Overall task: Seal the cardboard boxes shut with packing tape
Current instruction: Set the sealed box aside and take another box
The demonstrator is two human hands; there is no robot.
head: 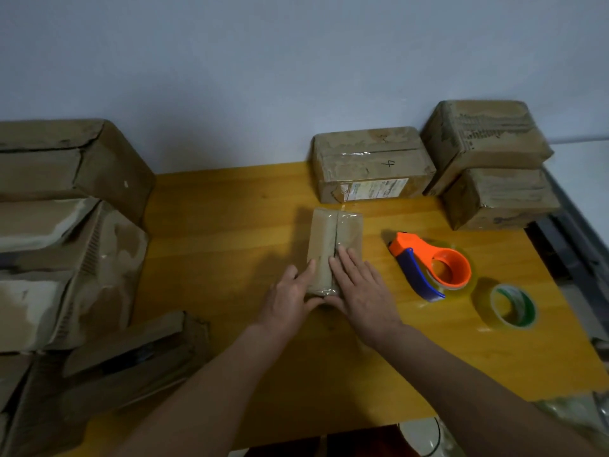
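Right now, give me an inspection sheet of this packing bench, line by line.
Surface: yellow wooden table, against a pale wall.
Job's things: small box at centre, clear tape along its top seam; orange tape dispenser lying to its right; spare tape roll flat beside that.
Clutter: box marked 4 at the back; two stacked boxes at back right; pile of worn boxes on the left.
Hands: left hand and right hand lie with straight fingers on the small box's near end, pressing the tape.
Cables: one thin dark cord below the table's near edge.
Surroundings: grey metal frame along the right side.
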